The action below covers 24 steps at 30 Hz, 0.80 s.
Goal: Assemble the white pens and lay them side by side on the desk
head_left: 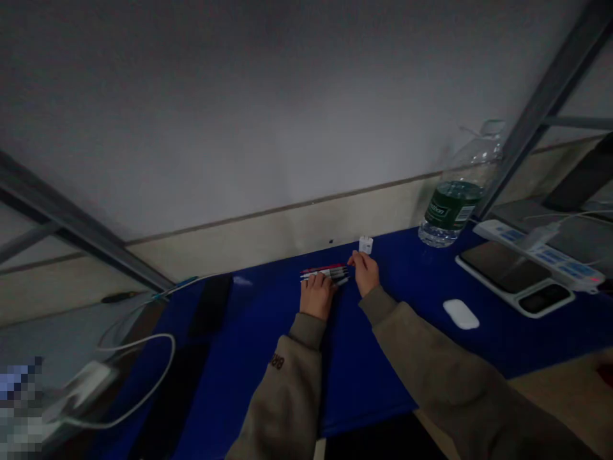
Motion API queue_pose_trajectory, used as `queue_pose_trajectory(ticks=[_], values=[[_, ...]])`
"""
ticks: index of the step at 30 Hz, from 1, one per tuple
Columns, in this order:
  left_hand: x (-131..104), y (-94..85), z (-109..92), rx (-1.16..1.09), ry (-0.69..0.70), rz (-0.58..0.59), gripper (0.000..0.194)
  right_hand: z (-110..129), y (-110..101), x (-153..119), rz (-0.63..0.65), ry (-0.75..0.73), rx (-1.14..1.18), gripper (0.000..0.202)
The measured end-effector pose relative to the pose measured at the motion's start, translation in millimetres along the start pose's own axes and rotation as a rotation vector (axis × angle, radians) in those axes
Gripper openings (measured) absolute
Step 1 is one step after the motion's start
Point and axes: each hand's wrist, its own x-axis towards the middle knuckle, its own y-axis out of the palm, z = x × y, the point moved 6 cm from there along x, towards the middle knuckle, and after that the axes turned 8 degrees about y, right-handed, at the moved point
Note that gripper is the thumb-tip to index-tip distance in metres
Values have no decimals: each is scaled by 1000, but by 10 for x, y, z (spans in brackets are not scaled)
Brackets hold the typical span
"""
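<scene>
Several pens, red and white with dark caps, lie side by side on the blue tabletop. My left hand rests over their left ends, fingers curled on them. At their right ends sits my right hand, fingertips touching the caps. A small white block lies just beyond my right hand. Both arms wear tan sleeves.
A large water bottle with a green label stands at the right. Beside it lie a white power strip, a white tray with dark devices and a white mouse. White cables loop at the left.
</scene>
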Motion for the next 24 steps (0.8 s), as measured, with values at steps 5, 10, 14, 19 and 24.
queue_pose_trajectory(ticks=[5,10,14,19,24], values=[[-7,-145,172,35,-97,-52,30,358,232,-224,258,-410,-394,25],[-40,-260,350,57,-79,-41,31,279,450,-380,579,-548,-623,32],[-39,-230,346,53,-34,2,31,147,505,-359,644,-568,-583,31],[-65,-142,415,-47,-126,104,35,134,525,-373,715,-582,-442,27],[-93,-139,492,-184,-151,124,41,309,444,-378,660,-568,-373,24]])
